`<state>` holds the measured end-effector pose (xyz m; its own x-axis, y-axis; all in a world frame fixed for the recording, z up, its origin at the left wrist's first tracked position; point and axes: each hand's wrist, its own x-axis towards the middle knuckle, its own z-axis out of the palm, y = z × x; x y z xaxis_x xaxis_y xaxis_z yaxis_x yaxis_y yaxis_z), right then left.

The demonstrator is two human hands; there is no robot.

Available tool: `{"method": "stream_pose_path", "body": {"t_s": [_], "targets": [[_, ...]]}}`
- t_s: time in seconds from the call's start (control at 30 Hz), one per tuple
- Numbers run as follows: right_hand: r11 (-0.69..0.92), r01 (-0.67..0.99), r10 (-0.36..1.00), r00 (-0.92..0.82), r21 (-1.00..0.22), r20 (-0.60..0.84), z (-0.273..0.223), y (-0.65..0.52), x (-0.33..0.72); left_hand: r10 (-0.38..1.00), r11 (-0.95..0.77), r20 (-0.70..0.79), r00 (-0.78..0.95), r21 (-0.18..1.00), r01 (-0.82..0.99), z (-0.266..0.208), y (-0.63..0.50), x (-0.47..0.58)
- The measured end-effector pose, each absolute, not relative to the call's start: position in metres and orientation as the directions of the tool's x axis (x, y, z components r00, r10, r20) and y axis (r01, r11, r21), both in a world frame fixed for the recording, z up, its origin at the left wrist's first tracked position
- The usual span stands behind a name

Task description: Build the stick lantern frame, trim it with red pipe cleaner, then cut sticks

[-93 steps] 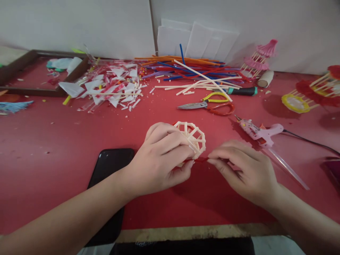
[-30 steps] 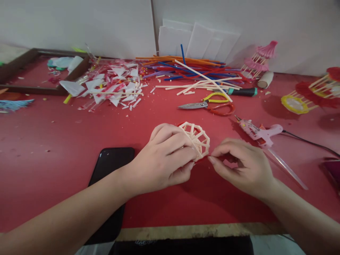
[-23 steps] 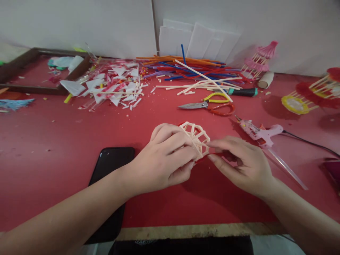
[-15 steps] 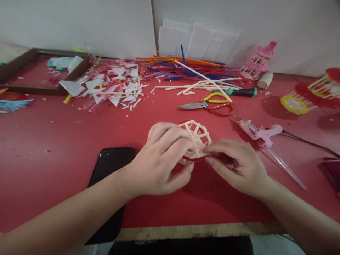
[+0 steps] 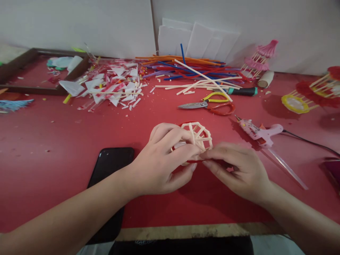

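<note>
Sweeping from the left of the red tabletop [image 5: 66, 141], we find a dark frame [image 5: 32, 89], then a phone [image 5: 110, 166] and, farther back, a heap of scraps [image 5: 117, 83]. Our left hand [image 5: 171, 159] comes next, its fingers curled around one side of the stick frame [image 5: 196, 138], which sits between our two hands near the middle. Its pale rim and spokes look already joined, and a red strand [image 5: 195, 161] follows parts of the edge. How much of the round it covers we cannot tell, since our fingers hide that side; the near stretch seems, in our judgement, not yet settled. There our right hand [image 5: 235, 166] pinches the strand between thumb and forefinger. Beyond it lie the glue gun [image 5: 259, 134], untouched, and a red-and-yellow model [image 5: 313, 92], which looks further built up than ours.
</note>
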<state>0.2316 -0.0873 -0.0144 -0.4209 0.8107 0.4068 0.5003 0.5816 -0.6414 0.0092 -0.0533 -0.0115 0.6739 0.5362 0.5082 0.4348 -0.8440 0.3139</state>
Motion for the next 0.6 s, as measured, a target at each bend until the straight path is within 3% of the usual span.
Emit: {"method": "stream_pose_path", "body": {"t_s": [0.37,0.6], "targets": [[0.594,0.483,0.8,-0.445,-0.644,0.403,-0.0168,-0.0846,0.234,0.552,-0.827,0.598,0.581,0.306,0.471,-0.0111,-0.0552,0.0095],[0.599,0.491,0.797,-0.442,-0.632,0.411,-0.0162,-0.0844,0.2338,0.581,-0.811,0.537,0.612,0.318,0.492,-0.008,-0.0552,0.0081]]}}
